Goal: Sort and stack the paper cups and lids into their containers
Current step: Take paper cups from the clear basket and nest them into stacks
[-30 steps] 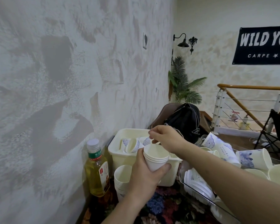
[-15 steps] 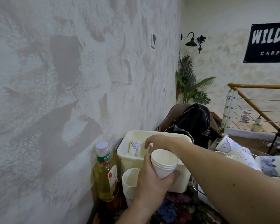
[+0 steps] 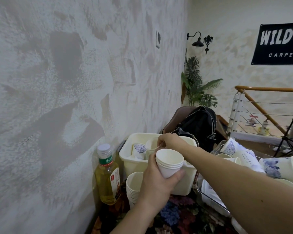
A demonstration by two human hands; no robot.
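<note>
Head view: the left hand (image 3: pixel 156 181) rises from the bottom edge, forearm angled up and to the right, and its fingers (image 3: pixel 177 175) and thumb wrap a short stack of plain white cups (image 3: pixel 169 163), mouth up and tilted slightly toward the wall. The stack hangs just in front of the cream bin (image 3: pixel 184 179). The right arm crosses in from the lower right and reaches over the bin's near rim; the right hand (image 3: pixel 172 141) is turned palm down, its fingers bunched narrow on what looks like the rim of a pale cup (image 3: pixel 151 145) lying inside the bin. The grip itself is blurred, so whether it truly pinches that rim is hard to tell.

Inside the bin a patterned cup (image 3: pixel 139 150) lies beside the pale one; the rest of the bin's contents sit behind the hands. A second stack (image 3: pixel 134 186) of white cups stands below the left hand, partly covered by the wrist. To the right, a clear tray (image 3: pixel 210 196) holds lids and loose patterned cups (image 3: pixel 281 168), cut off by the right forearm and the frame edge.

The surface wears a dark floral cloth (image 3: pixel 179 215). A bottle (image 3: pixel 108 174) of yellow liquid stands against the rough plaster wall (image 3: pixel 57 81). Behind the bin rests a black bag (image 3: pixel 200 125); farther back are a plant (image 3: pixel 194 85), a wall lamp (image 3: pixel 197 42), a dark banner (image 3: pixel 279 44) and a wooden railing (image 3: pixel 264 90).
</note>
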